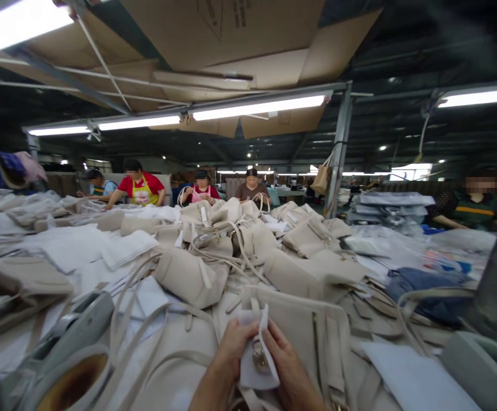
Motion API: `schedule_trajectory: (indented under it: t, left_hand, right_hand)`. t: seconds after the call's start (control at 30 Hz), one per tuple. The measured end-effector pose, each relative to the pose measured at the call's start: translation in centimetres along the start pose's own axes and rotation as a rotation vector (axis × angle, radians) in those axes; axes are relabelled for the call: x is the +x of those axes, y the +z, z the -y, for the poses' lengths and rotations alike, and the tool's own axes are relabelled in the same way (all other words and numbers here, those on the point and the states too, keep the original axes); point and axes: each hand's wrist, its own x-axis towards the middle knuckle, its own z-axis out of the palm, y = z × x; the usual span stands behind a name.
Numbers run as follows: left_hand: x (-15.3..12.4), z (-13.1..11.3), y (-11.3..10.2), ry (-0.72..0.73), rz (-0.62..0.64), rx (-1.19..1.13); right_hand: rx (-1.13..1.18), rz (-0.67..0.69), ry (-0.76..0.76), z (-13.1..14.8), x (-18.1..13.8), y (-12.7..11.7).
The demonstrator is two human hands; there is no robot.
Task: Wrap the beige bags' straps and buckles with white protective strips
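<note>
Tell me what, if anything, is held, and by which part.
Both hands hold a white sheet by its opposite sides, a metal piece between them.

The bag (295,321) looks like smooth, matt leather, the wrapper (249,374) like matt paper, the fitting (259,354) like glossy metal, the overhead sheets (231,43) like dull cardboard, the clear film (396,242) like shiny plastic.

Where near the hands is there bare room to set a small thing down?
No bare spot shows. The flattest open patch is the white sheet, between the right hand and the gray object. Straight ahead is crowded with piled beige bags.
</note>
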Motion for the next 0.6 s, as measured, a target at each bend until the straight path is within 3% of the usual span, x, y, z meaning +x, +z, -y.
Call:
schedule_trajectory:
  t: [0.33,0.47,0.6]
  left_hand:
    - [-0.6,-0.9,-0.2,0.001,-0.016,0.067]
    - [-1.0,-0.9,0.2,0.061,-0.013,0.133]
    - [-1.2,-0.8,0.5,0.098,-0.035,0.176]
  right_hand:
    - [0.042,0.000,0.133,1.6,-0.9,0.9]
    - [0.006,-0.028,0.098,1.1,-0.7,0.8]
    - [-0.200,-0.099,0.015,-0.2,-0.1,0.2]
